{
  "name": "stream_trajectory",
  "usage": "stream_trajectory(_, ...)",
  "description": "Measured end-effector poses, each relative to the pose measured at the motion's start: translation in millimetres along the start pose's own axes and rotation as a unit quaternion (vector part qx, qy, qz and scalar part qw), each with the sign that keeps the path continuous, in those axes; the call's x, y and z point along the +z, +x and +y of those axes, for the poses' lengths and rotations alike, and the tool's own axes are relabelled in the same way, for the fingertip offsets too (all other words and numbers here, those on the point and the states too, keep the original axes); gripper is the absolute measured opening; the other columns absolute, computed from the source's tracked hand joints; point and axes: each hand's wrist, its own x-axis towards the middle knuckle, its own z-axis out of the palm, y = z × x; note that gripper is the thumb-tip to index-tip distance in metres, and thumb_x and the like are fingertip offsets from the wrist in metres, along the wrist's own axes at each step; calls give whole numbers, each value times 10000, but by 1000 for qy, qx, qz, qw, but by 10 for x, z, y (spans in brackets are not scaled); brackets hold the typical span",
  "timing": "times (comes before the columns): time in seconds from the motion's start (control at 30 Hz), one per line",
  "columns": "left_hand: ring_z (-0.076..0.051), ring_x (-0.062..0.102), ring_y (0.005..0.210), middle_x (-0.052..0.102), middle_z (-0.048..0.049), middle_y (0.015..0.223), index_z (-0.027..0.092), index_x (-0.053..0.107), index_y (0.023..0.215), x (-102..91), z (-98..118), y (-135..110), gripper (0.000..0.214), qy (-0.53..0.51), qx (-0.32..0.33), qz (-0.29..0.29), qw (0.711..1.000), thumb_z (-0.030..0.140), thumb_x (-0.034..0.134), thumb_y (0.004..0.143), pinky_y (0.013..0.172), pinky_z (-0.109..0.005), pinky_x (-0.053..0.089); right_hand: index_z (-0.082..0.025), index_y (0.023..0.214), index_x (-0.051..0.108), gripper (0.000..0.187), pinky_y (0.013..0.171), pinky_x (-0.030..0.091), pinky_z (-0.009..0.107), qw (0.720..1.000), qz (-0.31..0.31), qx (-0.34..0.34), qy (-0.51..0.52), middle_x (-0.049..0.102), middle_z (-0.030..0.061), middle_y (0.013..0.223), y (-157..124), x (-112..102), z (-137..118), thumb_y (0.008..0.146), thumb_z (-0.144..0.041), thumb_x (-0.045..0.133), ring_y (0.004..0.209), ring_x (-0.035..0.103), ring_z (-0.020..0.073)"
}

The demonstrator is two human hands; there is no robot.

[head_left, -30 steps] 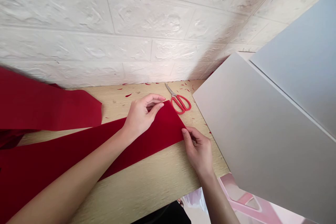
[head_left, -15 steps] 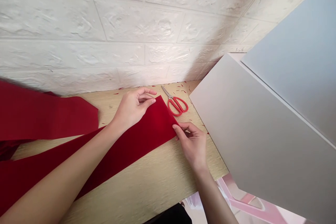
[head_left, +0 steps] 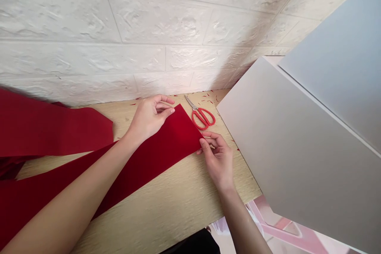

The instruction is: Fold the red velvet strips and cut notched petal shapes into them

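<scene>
Red felt strip (head_left: 154, 154) lies diagonally across the table (head_left: 166, 202). Right hand (head_left: 216, 160): fingers pinched on its end edge. Left hand (head_left: 150, 119): fingers curled together at the top edge, grip unclear. Risks: pinch loosens and the strip skews, its long tail drags it off line, red scissors (head_left: 203, 118) just beside the corner snag it, grey board (head_left: 297, 139) crowds the right hand

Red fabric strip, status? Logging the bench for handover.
Red fabric strip flat on wooden table. Left hand at its upper edge, right hand at its end edge. Red-handled scissors just beside it.
</scene>
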Motion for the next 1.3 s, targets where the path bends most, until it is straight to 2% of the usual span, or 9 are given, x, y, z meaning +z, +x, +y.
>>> stream_trajectory(0.23,-208,736,876,786,-48,916,193,692,986,-45,-41,42,178,22,19,-8,1000,258,700,821,783,-310,560,-208,1075,600,228,602,535,283,999,-10,-24,-22,702,-13,703,-9,17,75,937,-389,597,547,624,133)
stream_trajectory(0.4,-222,738,901,789,-58,950,200,696,988,-70,-42,42,164,29,14,-6,999,240,692,829,745,-308,553,-210,1109,587,225,642,533,291,998,-23,-41,-48,671,-25,670,-12,32,93,970,-383,550,569,623,138)
stream_trajectory(0.63,-217,736,919,787,-54,961,196,693,975,-60,-43,29,152,19,13,-3,1000,221,693,825,760,-304,555,-217,1121,567,230,619,523,290,997,-15,-39,-59,658,-40,627,-8,54,75,943,-364,575,543,614,146)
stream_trajectory(0.93,-206,740,888,794,-41,923,195,674,955,-32,-109,15,113,3,34,1,999,219,677,844,761,-302,540,-211,1150,596,282,597,504,285,994,-14,-42,-101,662,-19,647,-14,35,90,939,-399,582,594,624,165)
stream_trajectory(1.17,-205,741,879,788,-50,907,193,643,935,16,-177,15,87,-19,51,-8,998,201,661,851,758,-304,533,-201,1185,580,301,675,533,311,991,-22,-51,-121,731,42,794,-9,18,120,953,-393,568,709,671,182)
stream_trajectory(1.3,-192,739,866,786,-46,897,183,646,947,22,-172,19,89,-29,50,-11,998,185,658,859,770,-295,539,-203,1171,585,298,678,533,323,991,-14,-57,-119,701,22,730,-2,16,154,942,-393,585,700,668,190)
